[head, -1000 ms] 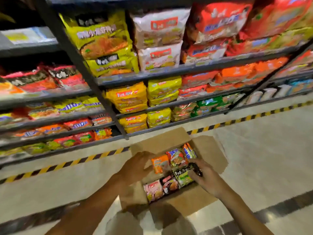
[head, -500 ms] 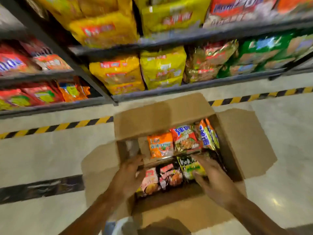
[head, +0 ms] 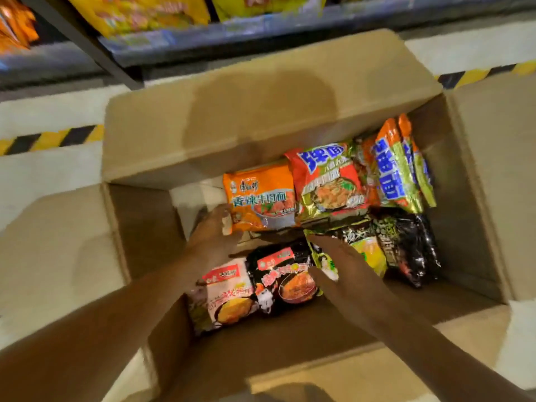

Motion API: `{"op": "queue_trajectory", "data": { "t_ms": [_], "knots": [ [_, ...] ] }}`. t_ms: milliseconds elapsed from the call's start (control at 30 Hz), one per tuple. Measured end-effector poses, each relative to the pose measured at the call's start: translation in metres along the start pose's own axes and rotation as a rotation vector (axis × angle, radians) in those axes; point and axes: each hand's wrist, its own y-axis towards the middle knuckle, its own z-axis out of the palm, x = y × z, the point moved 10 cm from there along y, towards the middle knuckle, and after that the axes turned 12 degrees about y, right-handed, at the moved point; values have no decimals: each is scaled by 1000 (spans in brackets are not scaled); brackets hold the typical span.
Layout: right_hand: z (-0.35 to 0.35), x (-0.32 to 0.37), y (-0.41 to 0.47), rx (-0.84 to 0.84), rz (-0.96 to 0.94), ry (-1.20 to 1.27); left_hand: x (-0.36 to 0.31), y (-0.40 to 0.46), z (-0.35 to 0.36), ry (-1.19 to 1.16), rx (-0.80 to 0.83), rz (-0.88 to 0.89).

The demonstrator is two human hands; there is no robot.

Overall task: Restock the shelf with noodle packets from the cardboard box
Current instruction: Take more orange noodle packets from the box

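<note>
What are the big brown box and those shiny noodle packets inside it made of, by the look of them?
The box looks like plain cardboard: matte brown, with creased fold lines at its flaps. The orange packet and the black packet look like thin printed plastic film, perhaps foil-lined: their surfaces are glossy and crinkled, and highlights glint off the wrinkles. What lines them inside cannot be seen.

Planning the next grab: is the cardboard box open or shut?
Open: the cardboard box has all four flaps folded outward, noodle packets exposed inside.
</note>
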Motion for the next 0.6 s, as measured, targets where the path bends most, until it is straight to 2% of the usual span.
{"op": "queue_trajectory", "data": {
  "t_ms": [100, 267, 600],
  "knots": [
    [6, -18, 12, -6, 2, 32, 4, 27, 9, -64, -30, -83],
    [11, -29, 19, -24, -6, 60, 11, 46, 32, -136, 64, -206],
    [-5, -5, 30, 8, -29, -28, 9, 25, 8, -207, -65, -218]
  ]
}}
